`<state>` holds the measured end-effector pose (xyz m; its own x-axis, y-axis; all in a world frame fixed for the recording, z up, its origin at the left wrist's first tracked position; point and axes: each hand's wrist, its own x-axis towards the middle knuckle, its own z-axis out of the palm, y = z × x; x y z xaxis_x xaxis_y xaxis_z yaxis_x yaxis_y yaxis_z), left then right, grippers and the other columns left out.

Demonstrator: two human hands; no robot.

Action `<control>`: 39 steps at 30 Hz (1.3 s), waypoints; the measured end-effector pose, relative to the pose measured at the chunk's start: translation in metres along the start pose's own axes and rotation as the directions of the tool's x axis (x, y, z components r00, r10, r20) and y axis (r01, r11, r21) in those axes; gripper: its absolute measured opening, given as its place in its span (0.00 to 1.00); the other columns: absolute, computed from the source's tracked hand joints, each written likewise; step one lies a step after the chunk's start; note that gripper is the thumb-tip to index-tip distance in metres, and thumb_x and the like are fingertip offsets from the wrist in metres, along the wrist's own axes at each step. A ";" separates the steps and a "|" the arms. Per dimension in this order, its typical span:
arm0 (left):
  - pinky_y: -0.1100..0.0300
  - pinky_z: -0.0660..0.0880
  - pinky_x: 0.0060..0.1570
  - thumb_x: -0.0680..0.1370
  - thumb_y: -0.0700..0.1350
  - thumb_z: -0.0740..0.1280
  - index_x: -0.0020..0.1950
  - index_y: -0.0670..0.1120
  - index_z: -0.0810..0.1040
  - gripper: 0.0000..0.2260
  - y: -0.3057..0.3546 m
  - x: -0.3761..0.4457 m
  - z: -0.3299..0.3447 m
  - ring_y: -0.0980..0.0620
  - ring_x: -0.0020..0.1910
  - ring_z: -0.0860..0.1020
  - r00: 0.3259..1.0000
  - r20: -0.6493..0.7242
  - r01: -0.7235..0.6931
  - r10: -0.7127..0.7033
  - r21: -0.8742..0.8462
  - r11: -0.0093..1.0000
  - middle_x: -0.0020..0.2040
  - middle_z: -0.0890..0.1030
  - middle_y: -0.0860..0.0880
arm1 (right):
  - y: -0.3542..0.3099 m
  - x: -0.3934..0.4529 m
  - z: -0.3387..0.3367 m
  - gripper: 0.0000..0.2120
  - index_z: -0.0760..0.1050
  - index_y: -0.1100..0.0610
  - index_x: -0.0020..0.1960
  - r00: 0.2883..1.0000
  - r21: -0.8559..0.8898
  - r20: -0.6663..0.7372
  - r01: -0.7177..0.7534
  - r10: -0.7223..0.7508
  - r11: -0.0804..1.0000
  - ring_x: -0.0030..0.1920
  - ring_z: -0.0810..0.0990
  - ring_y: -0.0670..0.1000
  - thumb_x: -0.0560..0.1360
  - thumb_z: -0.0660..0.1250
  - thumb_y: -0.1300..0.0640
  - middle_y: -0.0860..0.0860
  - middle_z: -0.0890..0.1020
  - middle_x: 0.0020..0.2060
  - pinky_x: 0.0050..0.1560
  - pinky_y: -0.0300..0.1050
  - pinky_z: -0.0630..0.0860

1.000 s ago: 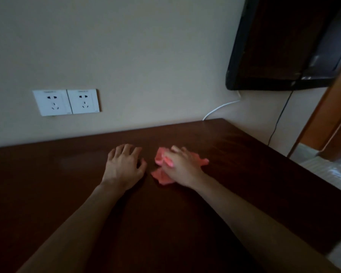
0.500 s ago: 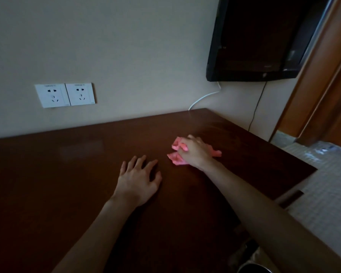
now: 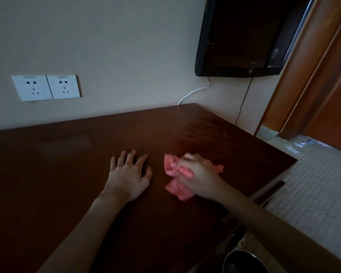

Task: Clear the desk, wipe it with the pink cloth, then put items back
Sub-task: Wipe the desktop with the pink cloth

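Note:
A crumpled pink cloth (image 3: 175, 189) lies on the dark brown desk (image 3: 67, 174), right of centre. My right hand (image 3: 197, 174) grips it, fingers curled into the fabric, and presses it on the wood. My left hand (image 3: 128, 174) rests flat on the desk just left of the cloth, fingers spread, holding nothing. No other items stand on the visible desk top.
Two white wall sockets (image 3: 47, 87) sit above the desk's back edge. A black wall-mounted screen (image 3: 242, 36) hangs at the upper right, with a white cable (image 3: 191, 93) and a black cable (image 3: 242, 103) below it. A round dark bin (image 3: 244, 261) stands on the tiled floor (image 3: 313, 184) by the desk's right edge.
My right hand slid the pink cloth toward the desk's right side, then back nearer to me. My left hand stayed flat on the wood. The view turned right.

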<state>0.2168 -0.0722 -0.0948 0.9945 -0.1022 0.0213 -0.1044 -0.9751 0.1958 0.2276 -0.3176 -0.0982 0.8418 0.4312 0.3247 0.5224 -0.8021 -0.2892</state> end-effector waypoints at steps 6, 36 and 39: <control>0.40 0.55 0.77 0.82 0.65 0.50 0.80 0.59 0.58 0.28 0.004 0.005 -0.016 0.42 0.79 0.59 0.999 0.041 -0.026 0.022 0.110 0.994 0.80 0.60 0.45 | 0.011 0.092 0.022 0.12 0.80 0.44 0.60 0.986 -0.123 -0.094 -0.149 0.138 0.981 0.59 0.76 0.57 0.79 0.64 0.46 0.48 0.79 0.58 0.54 0.48 0.68; 0.39 0.42 0.78 0.81 0.67 0.47 0.81 0.62 0.51 0.29 -0.026 0.149 -0.005 0.45 0.82 0.44 0.999 0.027 -0.048 0.047 0.029 0.998 0.84 0.49 0.47 | 0.065 0.237 0.058 0.13 0.79 0.48 0.61 0.997 -0.104 -0.055 -0.066 0.060 0.992 0.58 0.77 0.60 0.79 0.65 0.47 0.52 0.78 0.56 0.50 0.48 0.66; 0.39 0.41 0.78 0.80 0.68 0.45 0.82 0.62 0.50 0.30 -0.026 0.146 -0.002 0.45 0.82 0.44 0.999 0.023 -0.039 0.039 0.018 0.999 0.84 0.48 0.48 | 0.057 0.182 0.051 0.14 0.78 0.48 0.54 0.997 -0.096 -0.065 0.041 -0.047 0.995 0.52 0.78 0.57 0.75 0.59 0.45 0.49 0.78 0.50 0.49 0.51 0.73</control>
<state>0.3652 -0.0610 -0.0944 0.9895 -0.1444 0.0062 -0.1432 -0.9737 0.1775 0.4180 -0.2640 -0.1014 0.8057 0.4411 0.3954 0.5411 -0.8197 -0.1882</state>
